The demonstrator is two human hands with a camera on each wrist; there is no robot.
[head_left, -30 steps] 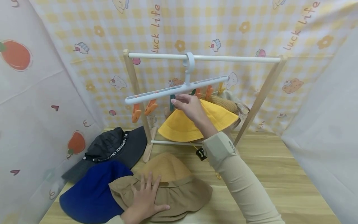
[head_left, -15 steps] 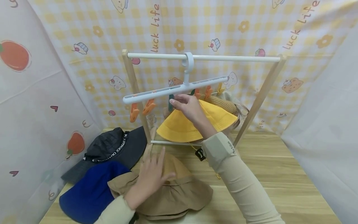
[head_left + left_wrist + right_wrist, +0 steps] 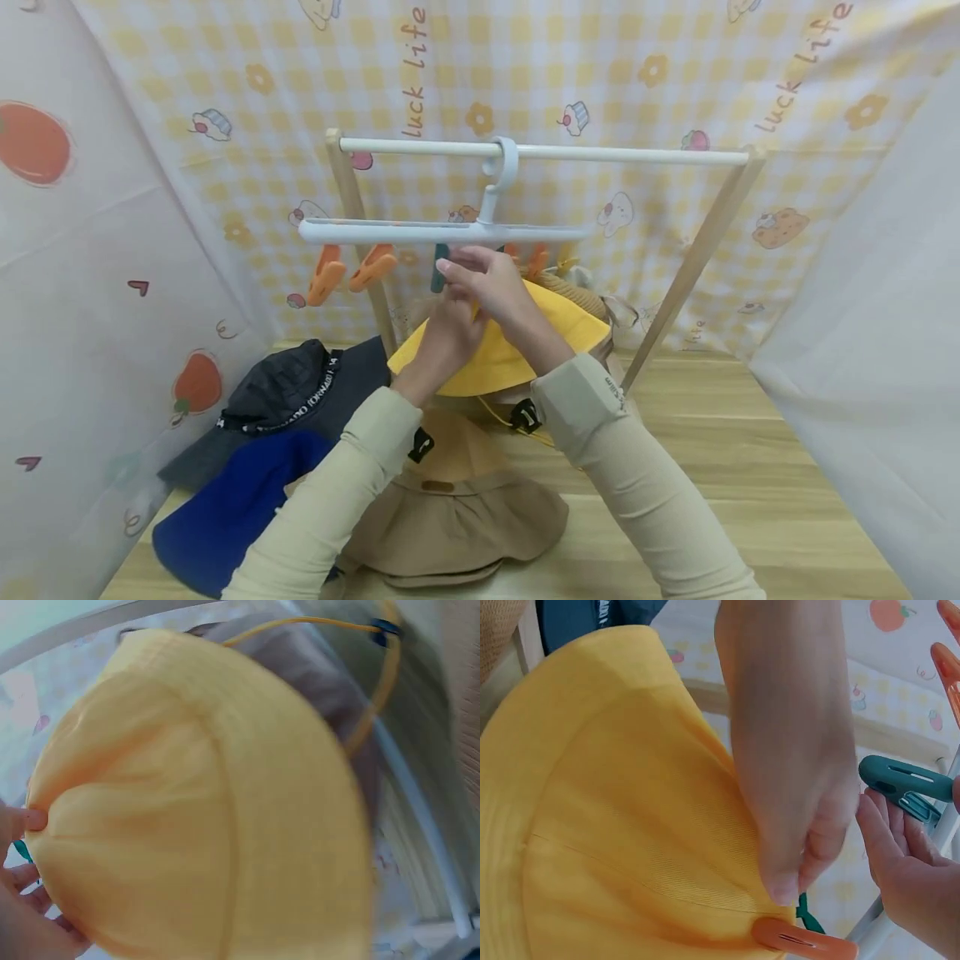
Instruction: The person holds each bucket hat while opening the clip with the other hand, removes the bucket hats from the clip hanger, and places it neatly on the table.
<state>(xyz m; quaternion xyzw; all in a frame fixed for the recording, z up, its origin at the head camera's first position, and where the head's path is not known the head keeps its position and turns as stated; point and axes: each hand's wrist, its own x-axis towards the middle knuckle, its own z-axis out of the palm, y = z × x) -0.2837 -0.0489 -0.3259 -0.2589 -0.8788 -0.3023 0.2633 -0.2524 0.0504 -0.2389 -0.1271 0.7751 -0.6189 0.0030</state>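
Note:
A yellow bucket hat (image 3: 573, 325) hangs beneath a pale blue clip hanger (image 3: 390, 234), its cord dangling below. My left hand (image 3: 444, 337) pinches the top of its crown, with the thumb on the fabric in the left wrist view. Beside it, my right hand (image 3: 506, 292) pinches a green clip (image 3: 439, 279) under the hanger's bar. In the right wrist view this clip (image 3: 904, 776) lies between fingers and thumb, apart from the hat. An orange clip (image 3: 802, 941) bites the hat's crown close to my left fingertips.
The hanger hooks over the white rail (image 3: 630, 155) of a wooden rack. Two orange clips (image 3: 327, 277) dangle at its left end. Behind the yellow hat hangs a ribbed tan hat (image 3: 577, 296). A black cap (image 3: 292, 387), a blue hat (image 3: 232, 508) and a brown hat (image 3: 465, 525) lie on the table.
My left hand has lifted off the brown hat and risen to the yellow hat's crown. The hanger has swung, its left end higher. The right hand has shifted slightly left with the green clip.

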